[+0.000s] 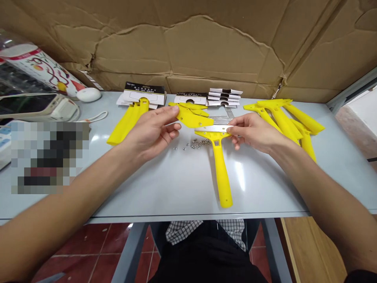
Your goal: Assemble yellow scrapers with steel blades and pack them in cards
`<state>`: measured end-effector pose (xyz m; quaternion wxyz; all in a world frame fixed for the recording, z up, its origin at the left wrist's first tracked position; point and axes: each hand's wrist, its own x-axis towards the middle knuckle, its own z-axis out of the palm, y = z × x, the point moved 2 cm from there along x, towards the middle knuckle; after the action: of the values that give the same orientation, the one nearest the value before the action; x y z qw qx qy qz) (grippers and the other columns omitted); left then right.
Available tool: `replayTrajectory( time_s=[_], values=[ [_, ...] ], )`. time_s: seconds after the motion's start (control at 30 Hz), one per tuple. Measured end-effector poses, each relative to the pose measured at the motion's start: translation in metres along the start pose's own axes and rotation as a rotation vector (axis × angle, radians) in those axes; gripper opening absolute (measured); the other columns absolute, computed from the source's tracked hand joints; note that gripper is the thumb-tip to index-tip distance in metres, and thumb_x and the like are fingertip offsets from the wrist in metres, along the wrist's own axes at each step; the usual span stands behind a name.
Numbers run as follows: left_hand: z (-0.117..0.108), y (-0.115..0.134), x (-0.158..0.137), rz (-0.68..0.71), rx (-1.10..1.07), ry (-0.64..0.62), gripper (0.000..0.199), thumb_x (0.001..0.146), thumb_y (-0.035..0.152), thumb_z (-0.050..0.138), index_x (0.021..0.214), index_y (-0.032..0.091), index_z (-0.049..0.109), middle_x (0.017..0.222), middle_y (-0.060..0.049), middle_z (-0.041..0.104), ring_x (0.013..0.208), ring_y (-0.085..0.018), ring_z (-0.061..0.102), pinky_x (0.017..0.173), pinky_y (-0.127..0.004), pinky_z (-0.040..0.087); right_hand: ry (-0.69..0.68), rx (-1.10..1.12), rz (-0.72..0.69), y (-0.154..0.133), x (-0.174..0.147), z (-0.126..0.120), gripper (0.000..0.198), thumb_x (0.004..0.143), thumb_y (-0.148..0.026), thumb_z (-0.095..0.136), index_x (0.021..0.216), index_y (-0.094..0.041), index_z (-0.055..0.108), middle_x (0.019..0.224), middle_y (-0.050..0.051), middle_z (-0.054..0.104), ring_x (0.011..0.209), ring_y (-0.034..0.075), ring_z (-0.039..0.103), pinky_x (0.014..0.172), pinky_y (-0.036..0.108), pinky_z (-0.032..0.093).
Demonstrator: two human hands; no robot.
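My left hand (pixel 154 129) pinches the end of a flat yellow plastic piece (pixel 196 120) with small holes between thumb and fingertips. It is held just above and behind a silver metal blade (pixel 210 128). My right hand (pixel 250 131) grips the blade's right end with thumb and finger, at the head of a yellow scraper handle (pixel 222 173). The blade lies along the wide top of that head, and the handle's grip points toward me. Small metal nuts (pixel 200 144) lie in a loose heap left of the handle.
More yellow plastic pieces (pixel 188 106) and metal blades (pixel 228 114) lie behind my hands. Yellow handles stand in groups at left (pixel 126 124) and right (pixel 279 118). Packaging cards (pixel 144 92) line the cardboard wall (pixel 188 47). A handheld device (pixel 29 106) is at far left.
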<state>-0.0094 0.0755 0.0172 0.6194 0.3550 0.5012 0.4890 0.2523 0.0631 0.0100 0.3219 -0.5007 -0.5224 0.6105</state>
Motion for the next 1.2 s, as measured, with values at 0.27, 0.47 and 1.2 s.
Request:
replayTrajectory(
  time_s=[0.27,0.47,1.2],
  values=[
    [0.011,-0.030,-0.012,0.081,0.055,-0.100,0.013,0.080,0.023,0.089,0.081,0.018,0.077,0.097,-0.007,0.076,0.083,-0.015,0.069,0.063,-0.024,0.057,0.011,0.003,0.014,-0.002,-0.001,0.001,0.016,0.088,-0.011,0.079,0.075,-0.015,0.070,0.068,0.005,0.069,0.055,0.011,0.060,0.049,0.024,0.057],
    [0.012,-0.035,-0.012,0.029,0.023,-0.183,0.021,0.077,0.017,0.090,0.086,0.016,0.071,0.097,-0.009,0.080,0.085,-0.018,0.078,0.082,-0.031,0.066,0.012,0.005,0.013,-0.005,-0.002,0.003,0.017,0.087,-0.010,0.080,0.075,-0.016,0.069,0.070,0.004,0.069,0.055,0.011,0.060,0.049,0.024,0.058],
    [0.019,-0.025,-0.022,0.089,0.115,0.000,0.038,0.074,0.003,0.085,0.102,0.016,0.062,0.071,-0.002,0.076,0.058,-0.016,0.074,0.066,-0.028,0.064,0.034,0.083,-0.048,-0.004,-0.002,0.003,0.013,0.091,-0.007,0.074,0.088,-0.016,0.066,0.068,0.004,0.070,0.057,0.015,0.067,0.053,0.026,0.060]
  ],
)
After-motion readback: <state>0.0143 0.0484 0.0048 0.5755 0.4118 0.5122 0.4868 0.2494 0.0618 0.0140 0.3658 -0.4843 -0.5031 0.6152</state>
